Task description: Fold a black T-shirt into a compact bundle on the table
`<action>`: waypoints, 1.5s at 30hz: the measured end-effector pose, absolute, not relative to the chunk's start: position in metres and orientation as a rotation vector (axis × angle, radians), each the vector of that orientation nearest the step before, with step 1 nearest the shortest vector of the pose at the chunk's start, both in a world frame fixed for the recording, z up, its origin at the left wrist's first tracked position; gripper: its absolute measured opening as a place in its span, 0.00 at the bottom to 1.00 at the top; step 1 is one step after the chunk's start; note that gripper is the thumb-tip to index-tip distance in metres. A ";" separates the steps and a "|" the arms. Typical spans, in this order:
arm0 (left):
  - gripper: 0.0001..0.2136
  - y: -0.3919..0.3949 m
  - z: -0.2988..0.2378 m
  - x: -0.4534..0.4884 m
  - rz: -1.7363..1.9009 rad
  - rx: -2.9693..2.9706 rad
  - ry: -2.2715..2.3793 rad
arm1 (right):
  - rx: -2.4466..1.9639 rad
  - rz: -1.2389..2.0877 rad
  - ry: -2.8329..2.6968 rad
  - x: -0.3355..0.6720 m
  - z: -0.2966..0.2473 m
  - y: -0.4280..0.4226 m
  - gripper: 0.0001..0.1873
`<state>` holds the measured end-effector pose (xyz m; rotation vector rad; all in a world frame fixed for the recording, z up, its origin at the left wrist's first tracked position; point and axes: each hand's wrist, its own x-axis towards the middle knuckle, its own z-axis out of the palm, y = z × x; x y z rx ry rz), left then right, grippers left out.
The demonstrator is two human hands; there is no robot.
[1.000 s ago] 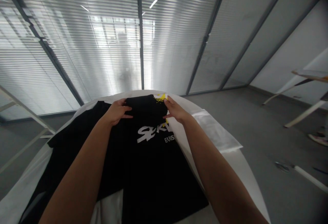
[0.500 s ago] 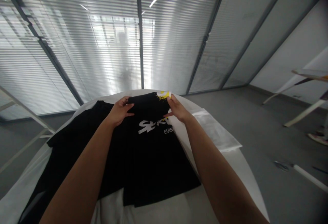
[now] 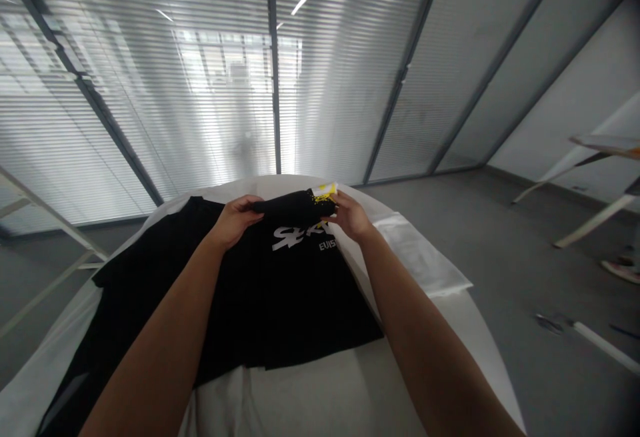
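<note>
A black T-shirt (image 3: 315, 310) with white lettering and a yellow-and-white patch lies on the round table. Its far end is turned over into a narrow, roll-like band between my hands. The band's left end is gripped by my left hand (image 3: 239, 220), thumb toward me. At the patterned right end, my right hand (image 3: 351, 215) is closed on the same fabric. More black cloth (image 3: 150, 270) with a sleeve-like corner spreads out to the left, partly behind my left forearm; whether it is a separate garment I cannot tell.
A pale cloth covers the round table (image 3: 480, 350). A folded clear plastic bag (image 3: 420, 257) lies at its right side. Scissors (image 3: 549, 323) and a white tube (image 3: 605, 347) are on the grey floor. A white metal frame (image 3: 55, 217) stands at left, glass partitions with blinds ahead.
The held far end has become a narrower, thicker band. The shirt's near edge has slid away from me, baring more of the table cover. Both hands have dipped slightly.
</note>
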<state>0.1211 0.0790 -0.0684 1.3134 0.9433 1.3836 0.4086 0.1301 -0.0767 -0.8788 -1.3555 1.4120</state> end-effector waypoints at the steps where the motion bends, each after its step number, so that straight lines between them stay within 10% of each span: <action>1: 0.12 0.079 -0.069 0.119 1.358 1.343 0.957 | -0.878 1.423 -1.338 0.410 -0.078 0.131 0.21; 10: 0.08 0.073 -0.054 0.111 0.853 1.665 1.037 | -0.967 1.300 -1.649 0.428 -0.082 0.134 0.06; 23: 0.12 0.079 -0.044 0.138 0.807 2.099 1.449 | -1.293 0.948 -2.025 0.411 -0.061 0.131 0.13; 28: 0.21 0.078 -0.078 0.172 0.730 2.335 1.606 | -1.580 0.997 -2.094 0.405 -0.063 0.124 0.51; 31: 0.24 0.075 -0.094 0.178 0.567 2.361 1.694 | -1.634 1.093 -1.917 0.407 -0.070 0.126 0.56; 45: 0.26 0.083 -0.100 0.173 0.463 2.343 1.738 | -1.328 1.350 -1.673 0.404 -0.076 0.127 0.38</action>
